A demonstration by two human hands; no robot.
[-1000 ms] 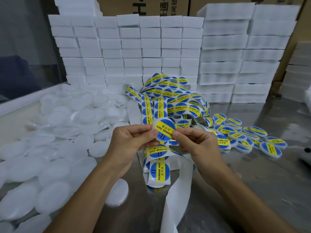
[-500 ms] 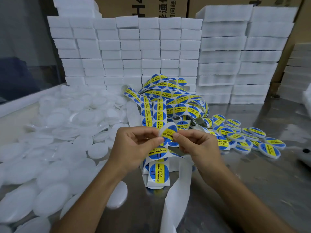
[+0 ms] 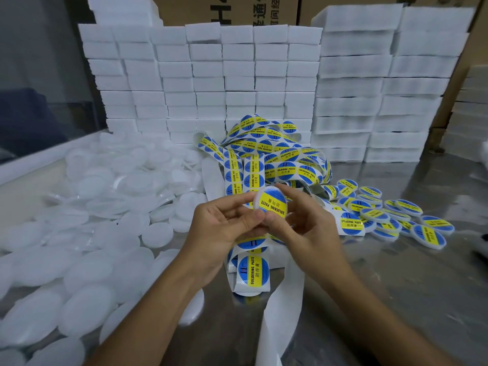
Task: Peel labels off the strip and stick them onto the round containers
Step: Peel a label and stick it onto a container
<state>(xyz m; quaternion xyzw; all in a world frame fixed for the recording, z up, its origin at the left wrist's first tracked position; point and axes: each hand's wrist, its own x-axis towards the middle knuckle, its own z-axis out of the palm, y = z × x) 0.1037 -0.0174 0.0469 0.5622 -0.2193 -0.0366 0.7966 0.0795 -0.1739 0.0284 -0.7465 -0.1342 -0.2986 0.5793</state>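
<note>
A: Surface and surroundings?
B: Reflective metal table [image 3: 396, 299]; stacked white foam blocks [image 3: 237, 83] along the back, cardboard cartons [image 3: 227, 9] behind them. Plain white round containers [image 3: 87, 233] heaped at left, labelled containers [image 3: 390, 215] scattered at right.

A: Position of the held container?
B: Raised above the table's middle, between both hands. Container [image 3: 270, 203] pinched at its left rim by left hand [image 3: 224, 233], thumb and fingers curled round the edge. Right hand [image 3: 303, 228] gripped the lower right rim, forefinger extended over the top.

A: Appearance?
B: White disc, tilted toward the camera, faced with a blue round label [image 3: 273, 204] crossed by a yellow band reading "SOLDERING PASTE". Tangled label strip [image 3: 277, 165] just behind; bare white backing [image 3: 280, 313] trailed toward the near edge.
</note>
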